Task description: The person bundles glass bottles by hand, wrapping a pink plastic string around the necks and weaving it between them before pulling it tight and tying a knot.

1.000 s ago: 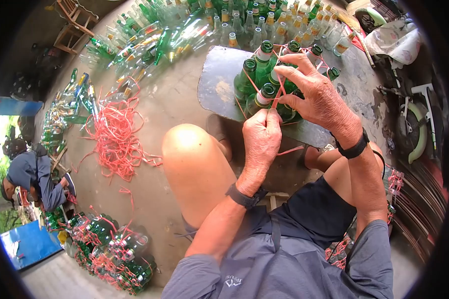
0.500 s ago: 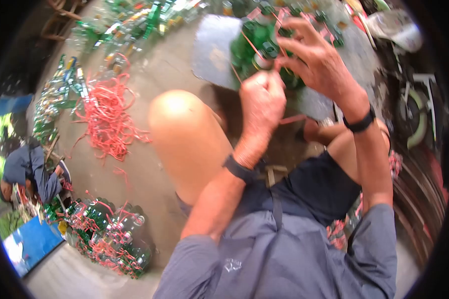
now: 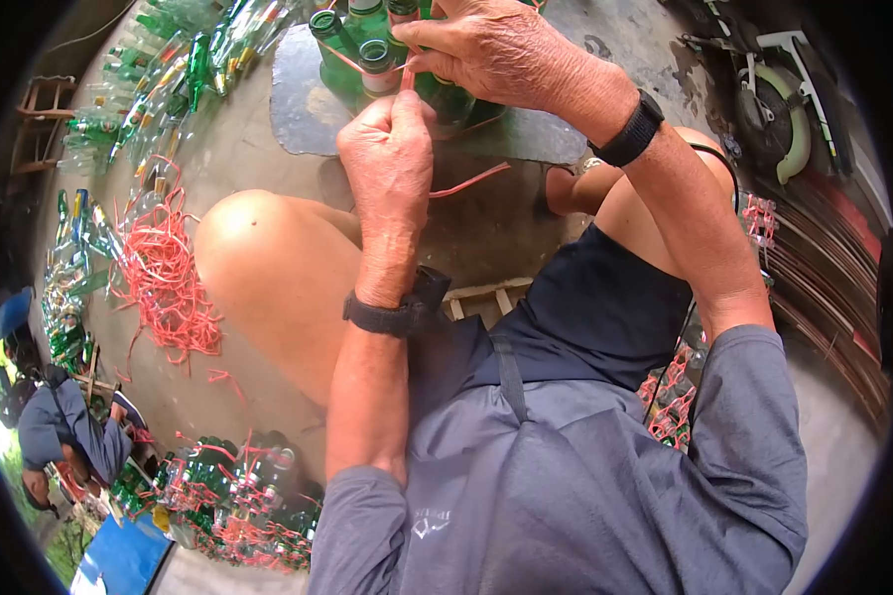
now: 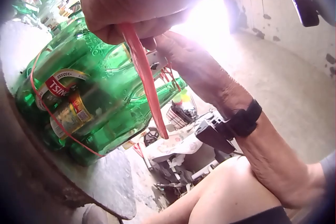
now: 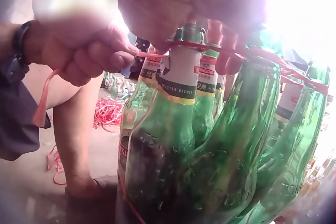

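Note:
Green glass bottles [image 5: 163, 150] stand bunched upright on a grey board [image 3: 298, 114], with red plastic strap [image 5: 273, 56] running round their necks. More strap crosses the bottles lower down in the left wrist view. My left hand [image 3: 387, 164] pinches the strap between thumb and curled forefinger, close beside the nearest bottle neck. A loose strap end [image 4: 144, 82] hangs out of that fist. Just over the necks, my right hand [image 3: 521, 55] brings thumb and forefinger together on the strap; its other fingers reach among the necks, partly hidden.
A heap of red strap [image 3: 169, 278] lies on the floor to the left, near loose bottles [image 3: 69, 297]. Strapped bottle bundles [image 3: 238, 496] stand at lower left, where another person [image 3: 69, 426] bends over. At right is a wheel [image 3: 779, 124].
The head view has shifted, so the board and bottles now sit higher and farther left. My right thumb and forefinger have come from apart to together at the strap; my left hand keeps its pinch.

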Available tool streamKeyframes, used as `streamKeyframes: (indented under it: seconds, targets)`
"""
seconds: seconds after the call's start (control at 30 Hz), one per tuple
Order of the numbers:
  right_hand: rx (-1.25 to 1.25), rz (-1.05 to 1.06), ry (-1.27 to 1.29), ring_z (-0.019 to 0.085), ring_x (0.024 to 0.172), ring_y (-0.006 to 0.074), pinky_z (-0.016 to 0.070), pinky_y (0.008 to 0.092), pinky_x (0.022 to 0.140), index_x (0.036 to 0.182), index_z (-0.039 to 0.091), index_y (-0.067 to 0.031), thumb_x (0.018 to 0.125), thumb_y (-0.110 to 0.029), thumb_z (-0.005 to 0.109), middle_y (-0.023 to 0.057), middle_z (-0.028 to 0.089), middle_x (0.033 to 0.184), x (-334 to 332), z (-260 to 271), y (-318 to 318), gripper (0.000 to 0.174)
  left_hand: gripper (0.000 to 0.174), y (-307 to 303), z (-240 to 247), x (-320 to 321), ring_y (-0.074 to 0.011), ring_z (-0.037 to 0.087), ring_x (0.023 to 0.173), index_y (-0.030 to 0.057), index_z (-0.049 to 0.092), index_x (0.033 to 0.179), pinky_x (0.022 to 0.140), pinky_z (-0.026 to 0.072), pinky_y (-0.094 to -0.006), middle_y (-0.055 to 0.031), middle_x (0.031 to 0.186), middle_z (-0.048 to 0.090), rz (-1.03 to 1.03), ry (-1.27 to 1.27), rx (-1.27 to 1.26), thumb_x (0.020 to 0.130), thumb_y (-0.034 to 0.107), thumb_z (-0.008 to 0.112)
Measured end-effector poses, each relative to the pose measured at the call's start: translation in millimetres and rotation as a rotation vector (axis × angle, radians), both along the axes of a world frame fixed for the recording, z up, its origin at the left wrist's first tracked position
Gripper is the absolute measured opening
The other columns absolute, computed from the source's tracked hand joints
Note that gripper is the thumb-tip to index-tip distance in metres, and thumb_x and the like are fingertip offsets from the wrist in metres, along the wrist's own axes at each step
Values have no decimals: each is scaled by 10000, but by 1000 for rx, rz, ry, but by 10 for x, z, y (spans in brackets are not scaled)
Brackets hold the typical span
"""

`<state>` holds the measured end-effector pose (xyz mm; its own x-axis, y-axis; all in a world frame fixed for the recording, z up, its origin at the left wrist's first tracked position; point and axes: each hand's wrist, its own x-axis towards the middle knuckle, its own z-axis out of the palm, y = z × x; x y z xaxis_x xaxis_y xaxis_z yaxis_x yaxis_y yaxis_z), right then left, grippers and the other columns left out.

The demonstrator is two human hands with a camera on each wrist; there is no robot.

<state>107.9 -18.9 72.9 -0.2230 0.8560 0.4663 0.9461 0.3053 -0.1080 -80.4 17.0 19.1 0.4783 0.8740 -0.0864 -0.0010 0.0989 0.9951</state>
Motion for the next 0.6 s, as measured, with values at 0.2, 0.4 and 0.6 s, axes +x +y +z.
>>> streamKeyframes:
  seconds: [0.2,0.4,0.6]
  targets:
    - [126,16,33,681,1100,336,581,436,910,1061,685,-37,926,-228,778,166,600,1328,73,-174,50,252,277,37,105,-19,-31,416,658,18,746,829,596,305,-255,85,744,567,-8,53,21,1057,158,676]
    - [62,-43,72,678,1227,306,594,421,981,1177,690,-78,892,-310,835,126,583,1433,59,-87,20,395,308,74,37,-66,-70,476,639,-35,703,815,581,420,-319,1,631,537,9,84,142,1068,129,638]
    - [2,-61,152,703,1197,355,625,447,938,1330,627,-85,861,-266,857,134,583,1451,61,-108,40,552,280,90,110,-105,-19,414,646,10,722,807,572,317,-254,81,706,550,-2,85,229,1060,114,667]
